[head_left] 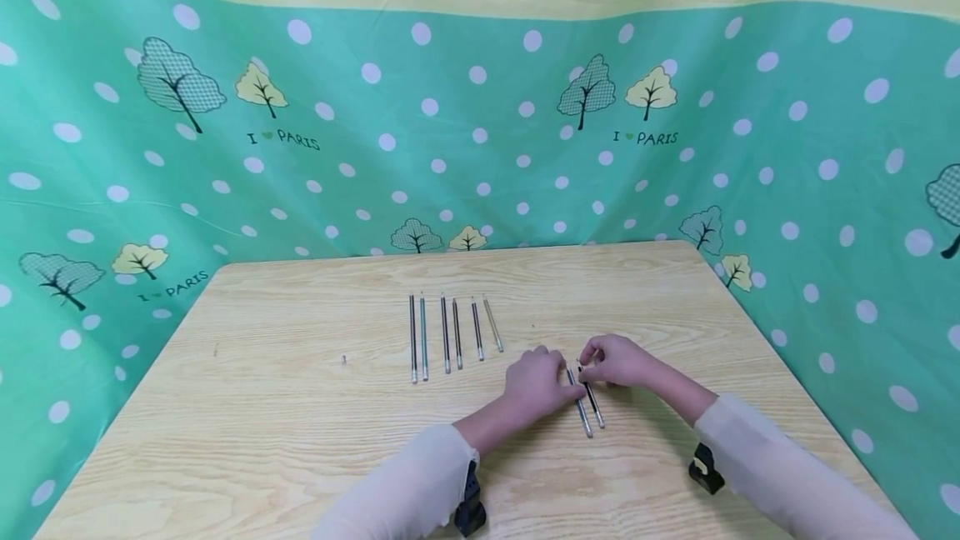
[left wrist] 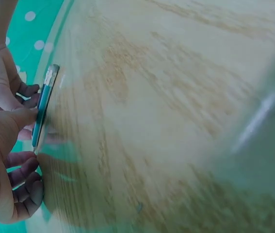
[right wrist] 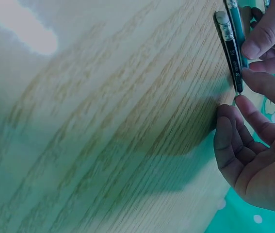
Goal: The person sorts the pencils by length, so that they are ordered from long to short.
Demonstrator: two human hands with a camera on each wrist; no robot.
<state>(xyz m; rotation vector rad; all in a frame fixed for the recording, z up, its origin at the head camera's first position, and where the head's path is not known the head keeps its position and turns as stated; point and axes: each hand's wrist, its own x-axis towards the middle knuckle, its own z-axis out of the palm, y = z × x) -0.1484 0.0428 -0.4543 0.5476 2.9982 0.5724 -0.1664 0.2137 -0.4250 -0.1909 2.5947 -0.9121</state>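
Two eraser-tipped pencils lie side by side on the table, ends toward me: a teal pencil (head_left: 581, 412) and a black pencil (head_left: 594, 405). My left hand (head_left: 534, 382) pinches the teal one, its thumb on the shaft and fingers near the sharpened end, as the left wrist view shows. From the far right side, my right hand (head_left: 617, 361) holds the black one by its pointed end between thumb and forefinger. In the right wrist view the black pencil (right wrist: 230, 53) has white lettering and sits close against the teal pencil (right wrist: 236, 29).
Farther back lie several pencils in a spaced row, from a black pencil (head_left: 413, 340) at left to a gold pencil (head_left: 493, 325) at right. A tiny speck (head_left: 344, 359) is left of them on the wooden table (head_left: 262, 423). A polka-dot curtain (head_left: 465, 123) surrounds the table's back and sides.
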